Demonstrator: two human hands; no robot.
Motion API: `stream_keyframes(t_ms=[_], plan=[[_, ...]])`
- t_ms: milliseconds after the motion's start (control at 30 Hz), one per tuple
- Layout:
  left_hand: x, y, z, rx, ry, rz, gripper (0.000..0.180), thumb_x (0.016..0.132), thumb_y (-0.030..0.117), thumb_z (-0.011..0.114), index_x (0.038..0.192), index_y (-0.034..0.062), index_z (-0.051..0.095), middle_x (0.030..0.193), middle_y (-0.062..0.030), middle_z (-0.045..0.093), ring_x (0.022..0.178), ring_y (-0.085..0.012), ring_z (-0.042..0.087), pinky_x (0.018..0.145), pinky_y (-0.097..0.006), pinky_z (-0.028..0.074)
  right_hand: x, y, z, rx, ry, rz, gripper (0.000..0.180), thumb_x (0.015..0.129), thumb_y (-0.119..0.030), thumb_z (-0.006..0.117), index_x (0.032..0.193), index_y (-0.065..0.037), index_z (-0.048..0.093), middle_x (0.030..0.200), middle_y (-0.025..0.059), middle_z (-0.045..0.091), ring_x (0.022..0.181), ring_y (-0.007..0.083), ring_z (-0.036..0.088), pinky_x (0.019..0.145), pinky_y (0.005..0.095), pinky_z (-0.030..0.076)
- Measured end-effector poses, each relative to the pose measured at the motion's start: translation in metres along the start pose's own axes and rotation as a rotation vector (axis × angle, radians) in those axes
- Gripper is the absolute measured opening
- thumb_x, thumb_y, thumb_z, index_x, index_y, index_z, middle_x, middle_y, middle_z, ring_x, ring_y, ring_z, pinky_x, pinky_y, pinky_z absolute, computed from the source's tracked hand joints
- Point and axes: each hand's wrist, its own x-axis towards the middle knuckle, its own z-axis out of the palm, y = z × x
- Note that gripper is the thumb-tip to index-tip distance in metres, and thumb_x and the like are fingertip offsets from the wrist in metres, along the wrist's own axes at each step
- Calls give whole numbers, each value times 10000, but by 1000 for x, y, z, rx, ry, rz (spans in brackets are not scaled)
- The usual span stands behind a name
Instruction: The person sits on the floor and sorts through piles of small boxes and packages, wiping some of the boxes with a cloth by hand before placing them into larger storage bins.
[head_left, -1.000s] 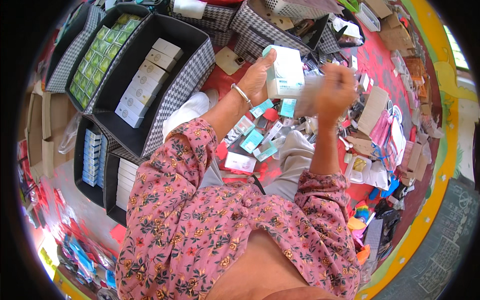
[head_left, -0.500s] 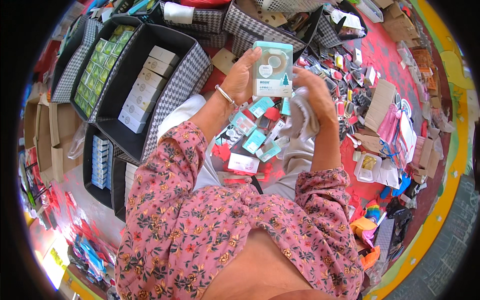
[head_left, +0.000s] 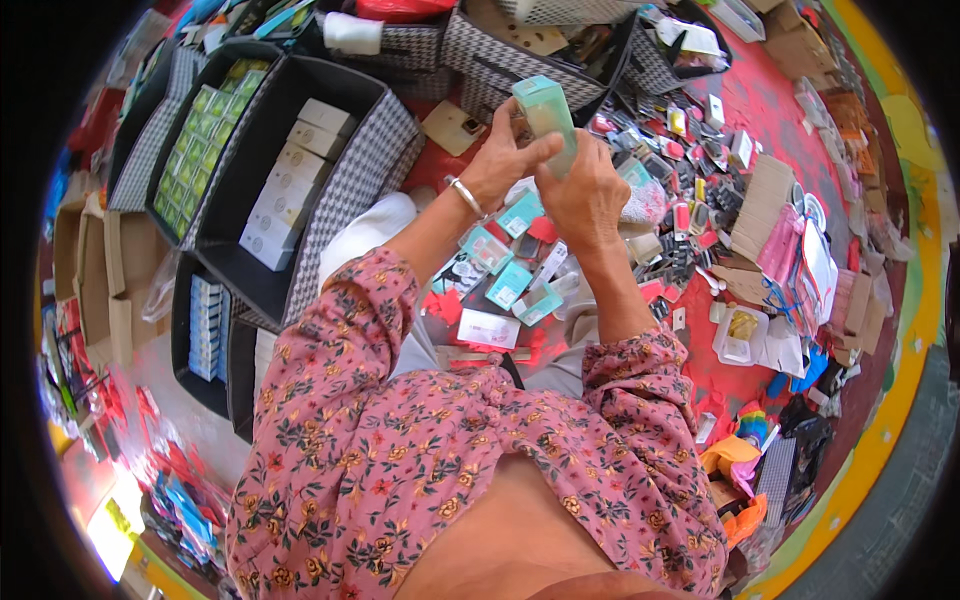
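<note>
A mint-green box (head_left: 547, 112) is held up in front of me, turned so that a narrow side shows. My left hand (head_left: 505, 160) is closed around its left side, a bracelet on that wrist. Along the lower right edge of the box, my right hand (head_left: 582, 195) grips it too, its fingertips partly hidden. Below both hands lie several similar mint-green boxes (head_left: 509, 284) among red scraps. A white box (head_left: 488, 328) rests nearer to me, between my legs.
At left, a black-lined houndstooth bin (head_left: 370, 165) holds a row of white boxes (head_left: 285, 195). Beside it is a bin of green packets (head_left: 205, 140). Many small loose items (head_left: 700, 190) litter the red floor at right, near a cardboard piece (head_left: 762, 210) and a clear plastic tub (head_left: 738, 335).
The box has turned from its front face to a narrow side. My right hand has moved left onto it, and the grey cloth is no longer visible in that hand.
</note>
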Motion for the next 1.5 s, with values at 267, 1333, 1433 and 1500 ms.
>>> stream_keyframes(t_ms=[267,1333,1433,1500], plan=[[4,-20,-16,194,29,-38,763,719,250,706,1262,-21,244,1158,-141,446,1022,-203,494,857,-310,430,33,19,-34,606,315,243,121,757,-112,633,789,-6,584,644,47,574,592,102,528,561,244,433],[3,-31,-11,1019,-217,476,730,562,17,689,1196,41,327,1085,-135,466,1061,-260,448,899,-335,369,41,68,-31,590,447,247,176,760,-150,638,737,17,587,636,34,585,579,82,519,550,225,423],[0,-32,-7,1155,-241,587,666,550,-21,638,1159,59,381,1109,-122,459,1071,-325,425,893,-396,352,41,44,-31,576,420,132,131,763,-125,628,738,-2,588,633,47,568,573,114,525,537,247,417],[0,-36,-7,1179,-174,637,659,553,-20,631,1158,63,383,1106,-117,462,1071,-322,427,888,-409,352,33,35,-14,463,195,-34,132,748,-156,624,766,-30,587,683,98,578,609,221,567,566,310,438]])
